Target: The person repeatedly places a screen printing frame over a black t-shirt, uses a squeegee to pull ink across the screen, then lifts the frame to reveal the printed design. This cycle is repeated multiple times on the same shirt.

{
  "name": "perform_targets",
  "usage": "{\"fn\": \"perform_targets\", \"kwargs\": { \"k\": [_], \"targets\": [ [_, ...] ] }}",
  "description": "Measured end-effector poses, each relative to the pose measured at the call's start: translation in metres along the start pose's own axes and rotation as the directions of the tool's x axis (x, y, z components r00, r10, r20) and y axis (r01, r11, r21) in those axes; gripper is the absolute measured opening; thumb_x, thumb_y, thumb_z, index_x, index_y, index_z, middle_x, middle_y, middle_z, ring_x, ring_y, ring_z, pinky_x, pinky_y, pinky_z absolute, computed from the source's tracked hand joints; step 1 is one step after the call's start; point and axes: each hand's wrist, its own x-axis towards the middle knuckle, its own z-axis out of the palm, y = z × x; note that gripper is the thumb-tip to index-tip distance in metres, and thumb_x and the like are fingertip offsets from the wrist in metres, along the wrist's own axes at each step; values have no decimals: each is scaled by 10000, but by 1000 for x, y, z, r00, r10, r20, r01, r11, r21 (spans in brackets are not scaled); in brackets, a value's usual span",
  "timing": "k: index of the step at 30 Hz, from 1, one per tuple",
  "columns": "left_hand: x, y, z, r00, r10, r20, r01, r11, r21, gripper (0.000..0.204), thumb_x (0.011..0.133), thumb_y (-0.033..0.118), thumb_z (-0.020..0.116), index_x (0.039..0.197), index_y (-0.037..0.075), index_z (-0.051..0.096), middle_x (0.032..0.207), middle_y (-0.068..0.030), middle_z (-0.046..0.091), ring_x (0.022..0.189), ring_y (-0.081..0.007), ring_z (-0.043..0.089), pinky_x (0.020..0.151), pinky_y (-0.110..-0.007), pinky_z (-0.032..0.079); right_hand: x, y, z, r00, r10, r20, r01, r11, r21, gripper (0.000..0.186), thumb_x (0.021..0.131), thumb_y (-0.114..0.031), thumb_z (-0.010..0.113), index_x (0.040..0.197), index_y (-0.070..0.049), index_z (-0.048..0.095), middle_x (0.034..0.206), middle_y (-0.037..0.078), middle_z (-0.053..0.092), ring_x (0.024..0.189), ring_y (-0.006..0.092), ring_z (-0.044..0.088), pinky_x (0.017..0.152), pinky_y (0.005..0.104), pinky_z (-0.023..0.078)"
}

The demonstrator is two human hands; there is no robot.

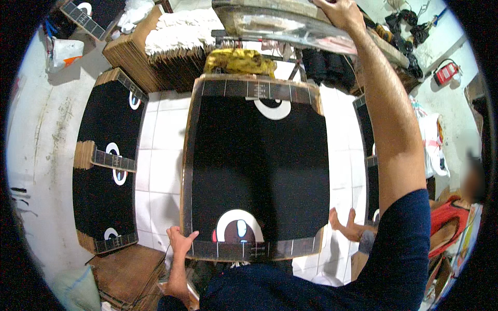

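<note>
A board (259, 150) covered in black cloth lies before me, with white eye prints at both ends, ruled strips along top and bottom, and worn edges. My left hand (180, 237) rests at its lower left corner, thumb and fingers apart. At the top of the view, my right hand (340, 13) grips a raised, worn framed screen (290, 31). A crumpled yellow item (238, 63) sits just beyond the board, under that screen.
Similar black boards stand left (104, 197) and right (365, 124). Cardboard stacks (176, 70) fill the back; brown sheets (116, 274) lie lower left. A fire extinguisher (447, 72) is at upper right. A seated person (446, 223) with bare feet is at right. White tiled floor (158, 129) shows between boards.
</note>
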Motion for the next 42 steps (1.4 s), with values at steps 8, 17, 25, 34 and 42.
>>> {"fn": "perform_targets", "kwargs": {
  "k": [8, 17, 25, 34, 42],
  "targets": [
    [33, 139, 33, 795, 518, -316, -503, 854, 137, 687, 849, 322, 785, 1383, -32, 535, 1398, -259, 556, 1329, -432, 488, 1153, -542, 339, 8, 3, -4, 998, 44, 48, -45, 999, 25, 543, 849, -569, 660, 1149, -132, 775, 1158, 200, 739, 1118, 373, 697, 977, 466, 547],
    [127, 432, 167, 237, 969, 64, -960, 224, 168, 858, 988, 530, 599, 1516, -107, 372, 1603, -284, 355, 1516, -410, 318, 1273, -522, 212, 31, 4, -11, 998, -17, 63, 17, 1000, -4, 659, 874, -550, 609, 1137, 41, 733, 1185, 308, 701, 1157, 429, 675, 995, 477, 540],
    [217, 510, 212, 242, 966, 96, -915, 194, 354, 876, 1021, 606, 484, 1541, -85, 349, 1633, -255, 336, 1541, -379, 286, 1265, -549, 189, 83, 16, 2, 971, -237, 42, 238, 971, -9, 643, 872, -487, 556, 1178, 61, 699, 1214, 312, 689, 1161, 448, 667, 979, 462, 535],
    [200, 543, 161, 421, 861, -285, -831, 492, 258, 766, 1068, 515, 457, 1564, -56, 335, 1644, -281, 295, 1561, -399, 233, 1262, -586, 143, 66, 9, -2, 986, -71, 151, 70, 997, 10, 506, 938, -424, 526, 1169, -19, 723, 1143, 261, 727, 1063, 422, 696, 906, 472, 547],
    [67, 467, 2, 875, 417, -245, -111, -321, -940, 756, 1074, 598, 400, 1601, 72, 271, 1555, -188, 433, 1442, -330, 414, 1155, -554, 353, -169, 57, 97, 907, -291, -303, 333, 938, 94, 345, 788, -398, 776, 796, -79, 645, 822, 133, 625, 724, 341, 658, 613, 469, 521]
  ]
}}
